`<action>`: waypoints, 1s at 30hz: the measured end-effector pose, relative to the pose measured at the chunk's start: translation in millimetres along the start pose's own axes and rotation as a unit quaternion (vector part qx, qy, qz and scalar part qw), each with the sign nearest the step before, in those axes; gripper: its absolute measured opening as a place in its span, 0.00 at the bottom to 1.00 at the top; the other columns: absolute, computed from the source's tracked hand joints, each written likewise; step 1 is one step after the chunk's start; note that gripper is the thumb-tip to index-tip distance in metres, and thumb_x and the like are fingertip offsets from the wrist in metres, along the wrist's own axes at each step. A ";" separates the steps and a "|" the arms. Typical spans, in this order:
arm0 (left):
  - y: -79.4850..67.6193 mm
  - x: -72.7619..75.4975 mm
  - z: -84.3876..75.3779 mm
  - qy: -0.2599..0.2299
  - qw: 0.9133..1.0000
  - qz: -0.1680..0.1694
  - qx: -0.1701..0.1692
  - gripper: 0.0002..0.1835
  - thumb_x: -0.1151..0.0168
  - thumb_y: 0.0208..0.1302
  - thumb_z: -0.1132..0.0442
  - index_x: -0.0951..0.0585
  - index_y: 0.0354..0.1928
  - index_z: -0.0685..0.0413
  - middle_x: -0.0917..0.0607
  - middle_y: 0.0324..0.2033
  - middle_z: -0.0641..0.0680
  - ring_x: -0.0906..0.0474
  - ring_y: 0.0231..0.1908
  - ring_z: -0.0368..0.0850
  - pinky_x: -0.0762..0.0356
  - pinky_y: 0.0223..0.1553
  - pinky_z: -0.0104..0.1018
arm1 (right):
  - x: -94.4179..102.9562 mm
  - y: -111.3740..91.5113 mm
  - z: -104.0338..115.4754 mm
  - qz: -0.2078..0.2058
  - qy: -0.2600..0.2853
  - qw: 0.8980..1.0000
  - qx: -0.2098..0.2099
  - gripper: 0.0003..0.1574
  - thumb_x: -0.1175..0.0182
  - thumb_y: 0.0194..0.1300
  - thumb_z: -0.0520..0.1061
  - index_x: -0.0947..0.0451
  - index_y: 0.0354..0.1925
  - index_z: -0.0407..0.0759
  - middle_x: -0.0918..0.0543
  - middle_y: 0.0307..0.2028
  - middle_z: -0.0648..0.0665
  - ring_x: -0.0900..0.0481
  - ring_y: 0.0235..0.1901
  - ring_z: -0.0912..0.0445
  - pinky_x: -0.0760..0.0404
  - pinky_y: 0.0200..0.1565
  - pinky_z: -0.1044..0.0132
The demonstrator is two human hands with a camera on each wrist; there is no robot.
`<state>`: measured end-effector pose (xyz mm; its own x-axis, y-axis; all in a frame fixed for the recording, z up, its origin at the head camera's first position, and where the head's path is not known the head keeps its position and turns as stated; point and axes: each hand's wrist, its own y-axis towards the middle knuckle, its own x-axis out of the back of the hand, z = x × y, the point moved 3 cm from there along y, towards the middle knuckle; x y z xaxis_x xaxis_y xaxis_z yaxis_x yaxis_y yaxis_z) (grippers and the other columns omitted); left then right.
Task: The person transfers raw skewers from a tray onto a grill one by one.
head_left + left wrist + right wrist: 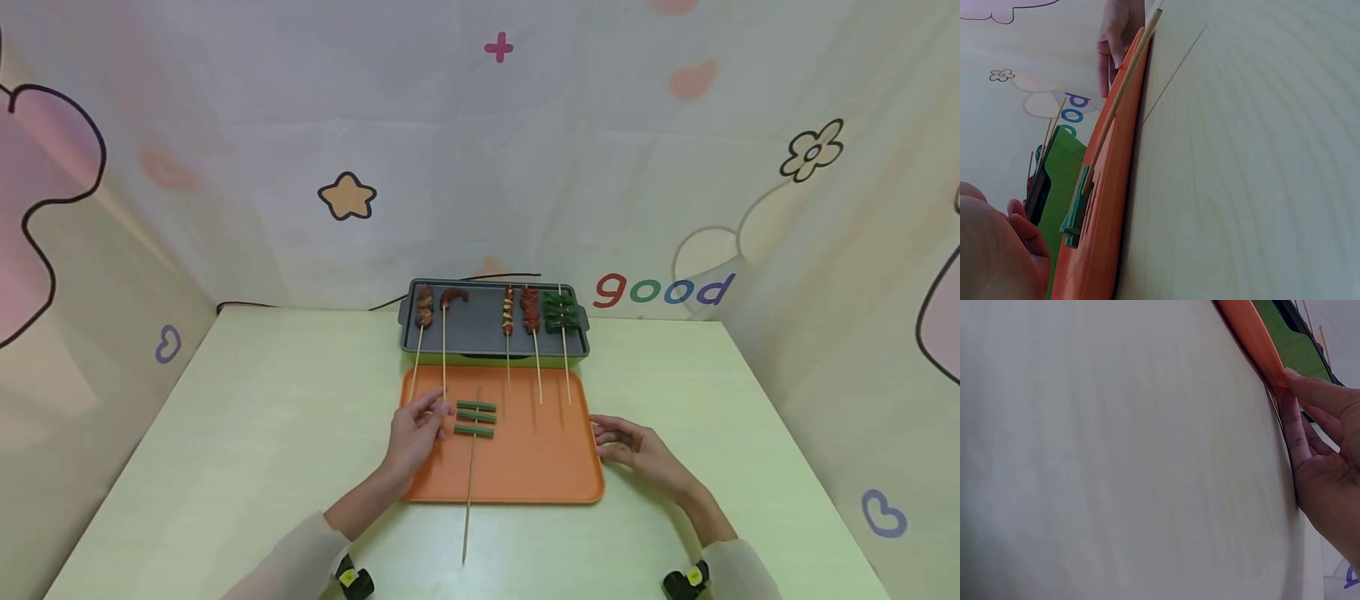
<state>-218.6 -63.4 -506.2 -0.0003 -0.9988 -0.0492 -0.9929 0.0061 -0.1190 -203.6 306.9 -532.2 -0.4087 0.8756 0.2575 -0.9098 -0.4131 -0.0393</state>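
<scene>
My left hand [414,437] is over the left side of the orange tray [540,475], its fingertips pinching the lower stick of a skewer [444,350] with a curled reddish-brown piece that lies on the grill. On the tray rests a skewer of green bean pieces [475,417], its bare stick reaching past the front rim. At the tray's right edge, my right hand [641,450] grips the rim; the right wrist view shows the thumb [1316,390] on the rim and a finger against its outer side. In the left wrist view, the left fingertips' contact is hidden.
A grey-topped green grill [480,329] stands behind the tray. Across it lie a brown meat skewer [423,307], a striped skewer [507,312], a red meat skewer [531,310] and a green pepper skewer [561,312], sticks overhanging the tray. A black cord [390,303] runs behind.
</scene>
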 end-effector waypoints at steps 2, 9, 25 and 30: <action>1.0 -1.2 -0.3 -0.003 1.000 -0.004 0.002 0.22 0.42 0.76 0.65 0.25 0.67 0.66 0.15 0.43 0.61 0.28 0.24 0.35 0.25 0.29 0.25 | 0.0 -0.1 0.1 0.000 -0.001 1.000 0.003 0.35 0.41 0.73 0.36 0.38 0.73 0.26 0.21 0.56 0.42 0.20 0.51 0.68 0.19 0.51 0.75; 2.4 -2.1 -0.9 -0.006 1.000 -0.023 0.010 0.20 0.44 0.77 0.65 0.24 0.65 0.68 0.14 0.43 0.64 0.28 0.24 0.37 0.25 0.29 0.24 | -1.0 -0.2 2.9 -0.003 -0.008 1.000 -0.012 0.35 0.41 0.74 0.37 0.38 0.73 0.27 0.23 0.58 0.32 0.20 0.51 0.68 0.19 0.51 0.76; -51.0 13.8 6.5 0.026 0.993 0.067 0.098 0.20 0.39 0.74 0.62 0.20 0.63 0.63 0.11 0.40 0.54 0.26 0.24 0.36 0.31 0.24 0.25 | -1.7 -0.2 4.3 -0.002 -0.008 1.000 -0.015 0.35 0.41 0.74 0.37 0.38 0.73 0.28 0.26 0.60 0.27 0.20 0.51 0.68 0.19 0.51 0.76; -65.2 24.5 9.9 0.041 0.988 0.097 0.112 0.20 0.35 0.70 0.61 0.20 0.60 0.63 0.13 0.37 0.51 0.23 0.27 0.38 0.28 0.28 0.26 | -0.5 -0.3 3.4 -0.003 -0.007 1.000 -0.016 0.35 0.40 0.73 0.37 0.38 0.73 0.28 0.27 0.61 0.24 0.20 0.51 0.68 0.19 0.52 0.76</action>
<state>-152.7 -87.7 -509.4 -0.2065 -0.9784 -0.0130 -0.9223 0.1991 -0.3313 -202.9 305.8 -529.0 -0.4030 0.8738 0.2722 -0.9139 -0.4003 -0.0680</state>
